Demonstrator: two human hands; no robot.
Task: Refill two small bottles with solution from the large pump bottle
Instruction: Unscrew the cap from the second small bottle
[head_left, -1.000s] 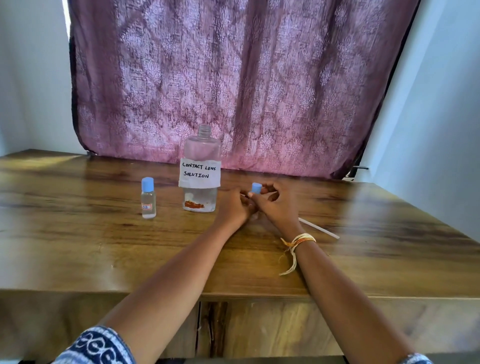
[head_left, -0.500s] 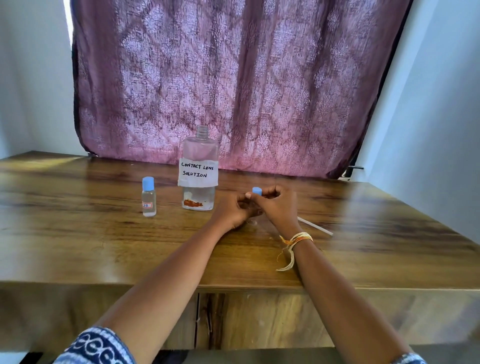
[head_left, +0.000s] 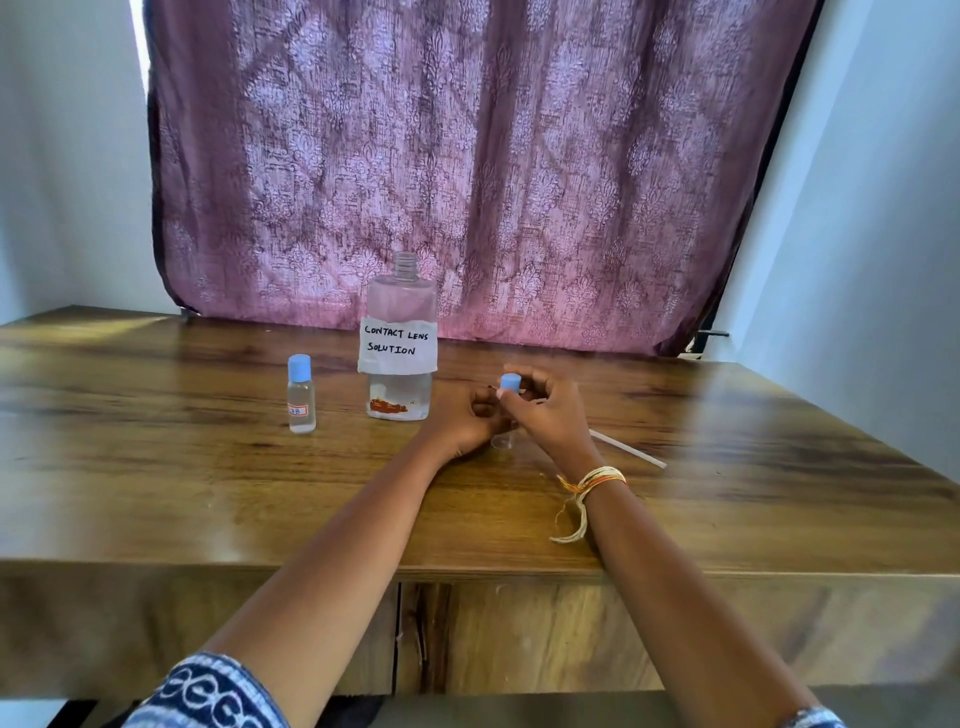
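Observation:
The large clear bottle (head_left: 399, 343) labelled "Contact Lens Solution" stands uncapped at the table's middle, with a little liquid at its bottom. To its left a small clear bottle (head_left: 301, 395) with a blue cap stands upright. A second small bottle (head_left: 503, 442) stands in front of the large one, its body mostly hidden by my hands. My left hand (head_left: 467, 421) wraps around its body. My right hand (head_left: 545, 410) pinches its blue cap (head_left: 510, 383) with the fingertips.
A thin white tube (head_left: 628, 449) lies on the wooden table (head_left: 208, 493) just right of my right hand. A purple patterned curtain (head_left: 467, 156) hangs behind the table. A wall stands close on the right.
Both hands stay on the second small bottle. The fingers of my right hand have shifted around the blue cap. The camera has tilted slightly.

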